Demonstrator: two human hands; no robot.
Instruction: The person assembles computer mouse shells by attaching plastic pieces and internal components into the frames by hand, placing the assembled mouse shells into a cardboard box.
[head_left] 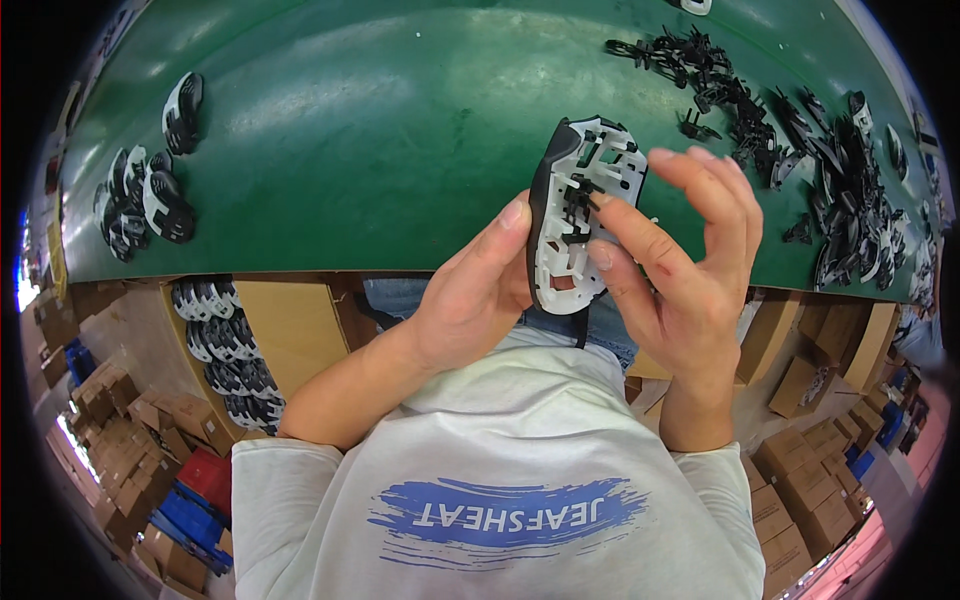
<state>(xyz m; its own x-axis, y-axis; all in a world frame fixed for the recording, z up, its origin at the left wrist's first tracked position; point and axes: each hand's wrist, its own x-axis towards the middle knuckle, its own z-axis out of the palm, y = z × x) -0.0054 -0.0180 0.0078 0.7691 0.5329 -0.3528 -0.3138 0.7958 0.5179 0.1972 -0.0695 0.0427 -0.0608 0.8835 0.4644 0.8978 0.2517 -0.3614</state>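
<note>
My left hand [470, 285] grips a white-and-black plastic shell [562, 265], shaped like a computer mouse cover, by its black left side. The shell is tilted up above the table's front edge, its ribbed white inside showing. A small black plastic bracket [577, 205] sits in the middle of that inside. My right hand [690, 260] has its index fingertip on the bracket and its thumb tip close below. The other right fingers are raised beside the shell's right rim. Whether the thumb presses the bracket or the shell is hard to tell.
Loose black brackets [735, 95] lie heaped at the back right of the green table [400, 130]. Beside them is a pile of black shell parts [855, 200]. Several white-and-black shells [165, 200] rest at the left. Below, an open carton [290, 325] stands by rows of shells [228, 350].
</note>
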